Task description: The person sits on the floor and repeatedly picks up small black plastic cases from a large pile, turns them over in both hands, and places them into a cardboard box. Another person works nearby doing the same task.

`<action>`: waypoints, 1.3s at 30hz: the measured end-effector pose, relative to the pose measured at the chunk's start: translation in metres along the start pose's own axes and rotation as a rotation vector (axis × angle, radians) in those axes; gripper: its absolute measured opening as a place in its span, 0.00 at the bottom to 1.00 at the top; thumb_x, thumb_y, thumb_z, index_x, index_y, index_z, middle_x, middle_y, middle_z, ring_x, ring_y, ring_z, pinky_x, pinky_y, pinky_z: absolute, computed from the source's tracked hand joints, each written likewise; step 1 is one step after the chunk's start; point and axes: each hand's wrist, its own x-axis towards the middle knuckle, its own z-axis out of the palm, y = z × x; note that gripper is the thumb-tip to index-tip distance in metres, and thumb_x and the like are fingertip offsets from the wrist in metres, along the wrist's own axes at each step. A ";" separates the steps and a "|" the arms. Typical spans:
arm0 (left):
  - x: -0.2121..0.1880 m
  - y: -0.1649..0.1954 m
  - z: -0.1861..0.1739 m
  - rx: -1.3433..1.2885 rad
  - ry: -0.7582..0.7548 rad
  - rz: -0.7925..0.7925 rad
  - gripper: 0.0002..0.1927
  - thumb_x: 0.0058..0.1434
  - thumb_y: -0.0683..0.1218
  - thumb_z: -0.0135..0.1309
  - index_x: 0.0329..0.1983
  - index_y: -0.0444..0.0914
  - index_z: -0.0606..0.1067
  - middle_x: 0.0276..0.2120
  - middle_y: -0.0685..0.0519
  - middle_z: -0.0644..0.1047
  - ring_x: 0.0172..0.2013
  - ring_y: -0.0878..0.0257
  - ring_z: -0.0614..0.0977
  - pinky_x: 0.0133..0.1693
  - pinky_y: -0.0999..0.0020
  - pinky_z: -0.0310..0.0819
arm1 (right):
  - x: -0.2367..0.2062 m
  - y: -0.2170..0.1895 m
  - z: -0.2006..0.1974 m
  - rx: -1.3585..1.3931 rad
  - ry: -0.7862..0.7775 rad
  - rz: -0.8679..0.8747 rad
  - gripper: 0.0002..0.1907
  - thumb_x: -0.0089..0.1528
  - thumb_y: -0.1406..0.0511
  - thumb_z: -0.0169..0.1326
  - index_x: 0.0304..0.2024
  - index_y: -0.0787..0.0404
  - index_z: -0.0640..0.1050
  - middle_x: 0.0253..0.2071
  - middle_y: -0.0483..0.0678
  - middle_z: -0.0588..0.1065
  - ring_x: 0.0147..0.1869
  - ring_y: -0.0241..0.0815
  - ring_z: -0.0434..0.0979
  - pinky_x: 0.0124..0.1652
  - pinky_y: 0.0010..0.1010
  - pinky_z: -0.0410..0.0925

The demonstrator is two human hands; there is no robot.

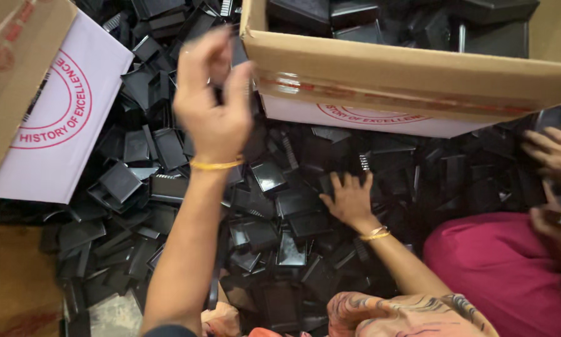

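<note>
A heap of black plastic tray-like parts (255, 231) covers the floor in front of me. My left hand (213, 103) is raised above the heap, its back toward me. It hovers just left of the near corner of a cardboard box (411, 78), and its fingers are blurred, so any content is hidden. My right hand (350, 201) lies low on the heap with fingers spread flat over the black parts. Each wrist carries a gold bangle.
The cardboard box holds more black parts (355, 19). A second box with a white, red-printed side (56, 125) stands at the left. Another person's hands (555, 153) reach into the heap at the right, above a magenta-clothed knee (498, 268).
</note>
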 end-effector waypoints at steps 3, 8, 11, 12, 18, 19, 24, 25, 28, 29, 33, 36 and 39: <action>-0.063 -0.079 -0.025 0.397 -0.144 -0.449 0.10 0.67 0.48 0.59 0.42 0.35 0.77 0.34 0.42 0.82 0.36 0.49 0.85 0.41 0.55 0.77 | -0.007 -0.001 0.002 -0.095 -0.133 -0.001 0.37 0.52 0.49 0.64 0.60 0.56 0.71 0.56 0.61 0.70 0.62 0.58 0.69 0.66 0.67 0.42; -0.177 -0.164 -0.028 0.859 -0.445 -1.034 0.34 0.53 0.54 0.66 0.50 0.27 0.65 0.42 0.27 0.78 0.46 0.31 0.80 0.49 0.45 0.74 | -0.014 -0.002 -0.027 0.192 -0.254 0.100 0.48 0.47 0.54 0.68 0.70 0.46 0.66 0.53 0.56 0.67 0.61 0.56 0.68 0.68 0.61 0.44; -0.196 -0.169 -0.020 0.773 -0.206 -1.032 0.33 0.49 0.47 0.66 0.52 0.30 0.63 0.41 0.29 0.77 0.44 0.31 0.79 0.48 0.45 0.73 | -0.017 0.008 -0.037 0.735 -0.115 0.154 0.45 0.47 0.63 0.65 0.68 0.48 0.69 0.56 0.53 0.65 0.62 0.51 0.67 0.62 0.46 0.59; -0.199 -0.167 -0.017 0.793 -0.180 -0.970 0.30 0.48 0.44 0.64 0.52 0.32 0.64 0.40 0.31 0.78 0.43 0.33 0.80 0.47 0.45 0.73 | -0.017 0.011 -0.038 0.956 -0.051 0.162 0.43 0.46 0.66 0.64 0.66 0.51 0.70 0.57 0.51 0.64 0.62 0.50 0.67 0.59 0.39 0.66; -0.206 -0.072 0.012 0.316 -0.242 -0.786 0.18 0.56 0.44 0.60 0.48 0.38 0.71 0.31 0.46 0.77 0.32 0.52 0.80 0.39 0.58 0.75 | -0.015 0.011 -0.030 1.493 -0.175 0.111 0.34 0.61 0.63 0.60 0.70 0.54 0.65 0.62 0.45 0.65 0.65 0.40 0.65 0.61 0.30 0.64; -0.210 -0.049 0.024 0.205 -0.310 -0.713 0.15 0.56 0.44 0.59 0.46 0.38 0.72 0.31 0.46 0.77 0.32 0.53 0.80 0.38 0.61 0.75 | -0.015 0.008 -0.030 1.493 -0.205 0.089 0.34 0.63 0.62 0.58 0.71 0.54 0.65 0.62 0.44 0.64 0.65 0.39 0.66 0.60 0.30 0.65; -0.214 0.014 0.046 -0.387 -0.533 -0.544 0.22 0.55 0.46 0.63 0.50 0.35 0.69 0.49 0.41 0.71 0.51 0.48 0.74 0.54 0.58 0.67 | -0.022 0.004 -0.041 1.665 -0.205 0.028 0.34 0.68 0.60 0.53 0.76 0.55 0.62 0.60 0.46 0.62 0.63 0.40 0.67 0.60 0.36 0.67; -0.212 0.016 0.045 -0.516 -0.528 -0.470 0.24 0.56 0.46 0.63 0.53 0.34 0.68 0.57 0.39 0.68 0.59 0.45 0.71 0.60 0.56 0.63 | -0.023 0.005 -0.044 1.716 -0.206 0.035 0.34 0.68 0.60 0.53 0.76 0.55 0.61 0.61 0.46 0.62 0.63 0.40 0.67 0.60 0.36 0.67; -0.203 0.014 0.038 -0.503 -0.552 -0.481 0.23 0.59 0.48 0.63 0.54 0.37 0.70 0.63 0.42 0.69 0.64 0.45 0.71 0.66 0.54 0.62 | -0.022 0.008 -0.052 1.894 -0.224 0.027 0.36 0.67 0.61 0.53 0.75 0.55 0.57 0.65 0.46 0.62 0.66 0.40 0.67 0.62 0.38 0.66; -0.201 0.013 0.036 -0.472 -0.528 -0.436 0.23 0.59 0.48 0.63 0.55 0.37 0.71 0.64 0.42 0.69 0.64 0.45 0.71 0.66 0.54 0.63 | -0.021 0.009 -0.055 1.970 -0.239 0.009 0.36 0.67 0.61 0.52 0.75 0.55 0.56 0.67 0.48 0.62 0.67 0.41 0.67 0.63 0.38 0.65; -0.196 0.014 0.028 -0.392 -0.586 -0.278 0.25 0.58 0.48 0.64 0.58 0.41 0.73 0.67 0.41 0.67 0.63 0.45 0.71 0.66 0.54 0.65 | -0.019 0.019 -0.069 1.997 -0.305 -0.124 0.39 0.66 0.60 0.54 0.75 0.58 0.53 0.72 0.50 0.60 0.72 0.42 0.63 0.67 0.37 0.59; -0.196 0.019 0.029 -0.393 -0.629 -0.272 0.25 0.59 0.48 0.63 0.60 0.44 0.74 0.68 0.41 0.66 0.63 0.45 0.69 0.66 0.54 0.64 | -0.020 0.028 -0.077 1.628 -0.129 -0.283 0.40 0.66 0.58 0.56 0.77 0.64 0.59 0.71 0.51 0.61 0.76 0.43 0.59 0.73 0.34 0.52; -0.197 0.025 0.033 -0.385 -0.601 -0.266 0.26 0.60 0.48 0.63 0.62 0.45 0.75 0.69 0.42 0.66 0.64 0.45 0.68 0.67 0.52 0.63 | -0.022 0.033 -0.078 1.614 -0.127 -0.304 0.41 0.66 0.56 0.58 0.75 0.65 0.59 0.72 0.51 0.59 0.78 0.43 0.56 0.74 0.33 0.49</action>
